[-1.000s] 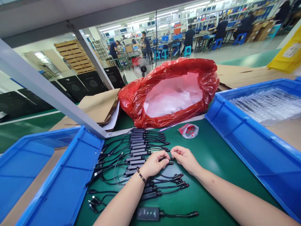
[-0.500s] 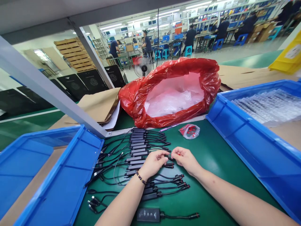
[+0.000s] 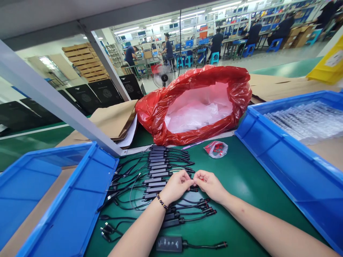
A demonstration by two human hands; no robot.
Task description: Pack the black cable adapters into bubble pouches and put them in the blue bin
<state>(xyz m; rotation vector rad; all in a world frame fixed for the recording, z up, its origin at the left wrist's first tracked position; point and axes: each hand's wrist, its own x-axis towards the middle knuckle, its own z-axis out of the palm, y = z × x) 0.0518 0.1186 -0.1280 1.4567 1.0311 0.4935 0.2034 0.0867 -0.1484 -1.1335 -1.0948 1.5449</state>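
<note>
My left hand (image 3: pixel 177 185) is closed in a pinch above the row of black cables with slim boxes (image 3: pixel 157 170); it seems to grip the end of one black cable, mostly hidden by the fingers. Fingertip to fingertip with it, my right hand (image 3: pixel 210 185) pinches a small red part, of which only a speck shows between the fingers. Below the hands, more cables carry red rings at their connector ends (image 3: pixel 211 212). Nearest me lies a cable with a flat black box (image 3: pixel 169 244), its printed face up. A small clear bag of red parts (image 3: pixel 216 149) rests beyond my right hand.
Blue bins stand on the left (image 3: pixel 64 200) and right (image 3: pixel 284 153), the right one holding clear plastic packets (image 3: pixel 308 119). A large red bag (image 3: pixel 152 114) of clear plastic bags sits behind. A purple pen (image 3: pixel 193 145) lies before it. A metal post (image 3: pixel 66 103) slants at left.
My hands have come together, and their fingertips now meet. The fingers of my left hand have curled in more. The cables and bins have stayed in place.
</note>
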